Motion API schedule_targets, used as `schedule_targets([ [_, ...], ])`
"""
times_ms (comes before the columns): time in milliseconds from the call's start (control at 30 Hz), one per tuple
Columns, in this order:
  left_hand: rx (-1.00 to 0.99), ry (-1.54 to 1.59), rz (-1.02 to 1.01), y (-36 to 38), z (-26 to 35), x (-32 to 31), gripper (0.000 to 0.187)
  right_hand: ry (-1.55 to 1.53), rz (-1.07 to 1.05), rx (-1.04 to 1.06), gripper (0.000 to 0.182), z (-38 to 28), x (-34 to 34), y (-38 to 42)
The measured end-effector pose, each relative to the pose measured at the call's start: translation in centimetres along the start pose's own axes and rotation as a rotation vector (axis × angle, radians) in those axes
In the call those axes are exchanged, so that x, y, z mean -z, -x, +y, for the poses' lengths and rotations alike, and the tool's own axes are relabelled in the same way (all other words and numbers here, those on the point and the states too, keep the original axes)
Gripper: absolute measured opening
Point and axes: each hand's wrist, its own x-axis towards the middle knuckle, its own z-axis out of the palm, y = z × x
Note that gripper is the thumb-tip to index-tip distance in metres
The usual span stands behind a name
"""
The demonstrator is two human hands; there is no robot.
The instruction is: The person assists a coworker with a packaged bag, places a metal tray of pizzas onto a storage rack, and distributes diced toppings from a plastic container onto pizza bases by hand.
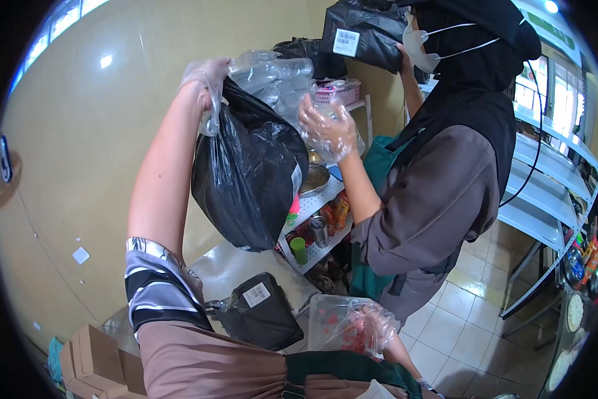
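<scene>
My left hand (208,78), in a clear plastic glove, is raised and closed on the gathered top of a full black plastic bag (249,173). The bag hangs over a work surface, and its contents are hidden. Low in front of my body, my right hand (380,327), also gloved, grips the right side of a clear plastic container (332,316) with red pieces showing through it. Left of that container lies a flat black wrapped package (262,319) with a white label.
A co-worker (438,179) stands close on the right, holding up a black labelled package (365,33), one gloved hand spread near my bag. Behind are clear plastic bottles (279,73) and a white perforated shelf (312,206). Cardboard boxes (96,362) stand lower left; shelving (545,176) is at right.
</scene>
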Motion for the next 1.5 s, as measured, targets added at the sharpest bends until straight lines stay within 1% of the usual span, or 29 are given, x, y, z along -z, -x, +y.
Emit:
schedule_targets([
  [33, -0.031, 0.007, -0.032, 0.1, 0.2, -0.2, 0.046, 0.009, 0.044, 0.001, 0.018, -0.1, -0.2, 0.3],
  [67, -0.033, 0.008, -0.036, 0.0, 0.3, -0.4, 0.046, 0.016, 0.089, 0.001, 0.019, -0.1, -0.4, 0.4],
  [100, -0.041, 0.058, 0.012, -0.2, 0.4, -0.7, 0.025, 0.015, 0.088, 0.005, 0.019, -0.1, -0.4, 0.3],
  [133, -0.049, 0.108, 0.059, -0.2, 0.5, -0.9, 0.033, 0.019, 0.087, 0.015, 0.019, -0.1, -0.4, 0.3],
  [167, -0.052, 0.108, 0.057, -0.1, 0.5, -1.2, 0.033, 0.022, 0.086, 0.023, 0.019, -0.1, -0.4, 0.2],
  [267, -0.110, 0.147, 0.089, -0.6, 0.6, -1.7, 0.028, 0.032, 0.079, 0.047, 0.019, 0.0, -0.2, -0.3],
  [333, -0.147, 0.230, 0.051, -2.3, 0.2, -1.8, 0.019, 0.039, 0.078, 0.064, 0.019, 0.1, 0.2, -0.5],
  [400, -0.154, 0.188, 0.040, -2.2, 0.3, -2.0, 0.017, 0.043, 0.079, 0.080, 0.019, 0.2, 0.6, -0.6],
  [567, -0.175, 0.141, 0.039, -3.6, 0.4, -1.6, 0.024, 0.057, 0.080, 0.112, 0.019, 0.5, 1.6, -1.1],
  [633, -0.232, 0.162, 0.024, -5.0, 0.0, -0.8, 0.033, 0.065, 0.079, 0.121, 0.019, 0.8, 1.8, -1.3],
  [667, -0.231, 0.160, 0.024, -5.4, 0.0, -0.4, 0.033, 0.068, 0.078, 0.124, 0.019, 0.8, 1.8, -1.4],
  [733, -0.211, 0.179, -0.066, -6.5, -0.5, 0.5, 0.029, 0.054, 0.111, 0.119, 0.019, 1.2, 1.8, -1.7],
  [767, -0.208, 0.179, -0.066, -6.1, -0.5, 0.3, 0.029, 0.040, 0.144, 0.115, 0.019, 1.3, 1.7, -1.6],
  [833, -0.194, 0.213, -0.025, -5.3, -0.5, -0.6, 0.025, 0.035, 0.128, 0.097, 0.019, 1.2, 1.7, -1.8],
  [900, -0.192, 0.215, -0.026, -5.6, -0.8, -1.0, 0.025, 0.030, 0.115, 0.079, 0.019, 1.2, 2.0, -1.9],
  [1033, -0.199, 0.239, -0.043, -6.7, -1.3, -1.0, 0.025, 0.065, 0.167, 0.069, 0.020, 1.2, 2.5, -1.8],
  [1100, -0.193, 0.265, -0.057, -7.1, -1.6, -0.7, 0.025, 0.057, 0.190, 0.069, 0.021, 0.5, 1.3, -1.3],
  [1167, -0.186, 0.291, -0.070, -7.6, -1.9, -0.2, 0.025, 0.075, 0.085, 0.008, 0.022, -0.7, -0.3, -0.5],
  [1200, -0.197, 0.293, -0.065, -7.9, -2.0, 0.0, 0.025, 0.077, 0.087, 0.009, 0.022, -0.5, -0.4, -0.7],
  [1267, -0.210, 0.297, -0.061, -8.2, -2.1, 0.2, 0.025, 0.051, 0.217, 0.083, 0.020, 0.0, -0.6, -1.2],
  [1300, -0.216, 0.317, -0.066, -8.2, -2.3, 0.3, 0.023, 0.052, 0.218, 0.085, 0.020, 0.0, -0.4, -1.3],
  [1367, -0.227, 0.340, -0.072, -8.3, -2.3, 0.3, 0.022, 0.067, 0.140, 0.025, 0.019, 0.0, 0.0, -1.4],
  [1500, -0.212, 0.372, -0.128, -8.5, -2.1, 0.3, 0.018, 0.033, 0.188, 0.032, 0.016, 0.1, -0.4, -1.8],
])
